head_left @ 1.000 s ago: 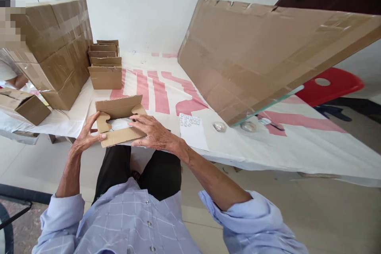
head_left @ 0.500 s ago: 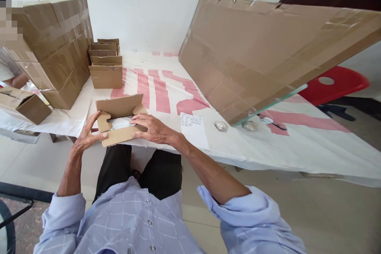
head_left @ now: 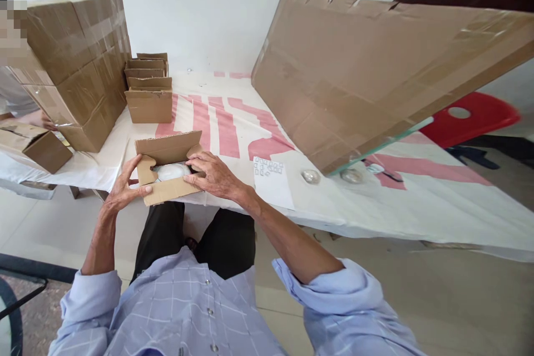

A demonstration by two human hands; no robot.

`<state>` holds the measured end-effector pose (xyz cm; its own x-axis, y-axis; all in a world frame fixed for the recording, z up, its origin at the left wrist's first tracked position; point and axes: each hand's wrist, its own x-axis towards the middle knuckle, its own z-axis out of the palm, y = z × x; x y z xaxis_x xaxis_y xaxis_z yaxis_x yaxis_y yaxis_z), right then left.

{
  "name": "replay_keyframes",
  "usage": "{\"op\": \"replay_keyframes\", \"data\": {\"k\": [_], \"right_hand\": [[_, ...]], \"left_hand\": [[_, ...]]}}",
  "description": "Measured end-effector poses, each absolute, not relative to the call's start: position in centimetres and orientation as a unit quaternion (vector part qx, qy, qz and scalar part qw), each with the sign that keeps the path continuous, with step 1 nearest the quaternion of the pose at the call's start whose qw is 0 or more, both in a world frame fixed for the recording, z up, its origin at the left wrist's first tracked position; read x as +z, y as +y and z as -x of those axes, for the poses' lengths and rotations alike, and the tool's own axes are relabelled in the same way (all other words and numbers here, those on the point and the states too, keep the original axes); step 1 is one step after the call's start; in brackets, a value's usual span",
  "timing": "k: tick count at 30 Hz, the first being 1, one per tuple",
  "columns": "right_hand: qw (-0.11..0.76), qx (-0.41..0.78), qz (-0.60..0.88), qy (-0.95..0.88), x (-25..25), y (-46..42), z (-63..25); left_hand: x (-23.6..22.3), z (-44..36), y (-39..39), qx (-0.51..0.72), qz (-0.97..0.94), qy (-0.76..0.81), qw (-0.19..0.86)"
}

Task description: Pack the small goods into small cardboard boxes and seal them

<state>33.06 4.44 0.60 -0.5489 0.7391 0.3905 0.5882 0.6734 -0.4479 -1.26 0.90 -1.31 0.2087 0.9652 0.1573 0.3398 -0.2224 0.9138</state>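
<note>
A small cardboard box (head_left: 169, 150) stands at the table's front edge with its lid raised at the back. Inside lies something white and rounded (head_left: 173, 171), perhaps wrapped in clear plastic; its kind does not show. My left hand (head_left: 125, 184) grips the box's left end, thumb on the front wall and fingers around the side flap. At the right end, my right hand (head_left: 213, 176) is closed on the box, with its thumb at the front wall and its fingers bent over the right flap and rim. The fingertips inside are partly hidden.
Taped cartons (head_left: 83, 61) are stacked at the left, near several small open boxes (head_left: 149, 107). A big cardboard sheet (head_left: 354, 78) leans at the right. A marked paper (head_left: 271, 183) and two clear-wrapped items (head_left: 310, 177) lie nearby. Another person's hand (head_left: 44, 119) shows far left.
My right hand has shifted slightly at the right end, its fingers drawn back from the white thing towards the flap. My left hand keeps its hold. The other person's hand has moved at the far left.
</note>
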Motion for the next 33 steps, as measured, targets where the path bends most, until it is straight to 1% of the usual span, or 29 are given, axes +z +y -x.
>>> {"op": "replay_keyframes", "data": {"k": [16, 33], "right_hand": [[0.307, 0.122, 0.374, -0.867, -0.34, 4.52, -33.23], [0.306, 0.13, 0.382, -0.862, -0.46, 4.43, -33.22]], "left_hand": [[-1.53, 1.2, 1.02, 0.412, -0.665, 0.479, 0.399], [-1.2, 0.94, 0.82, 0.402, -0.668, 0.497, 0.382]]}}
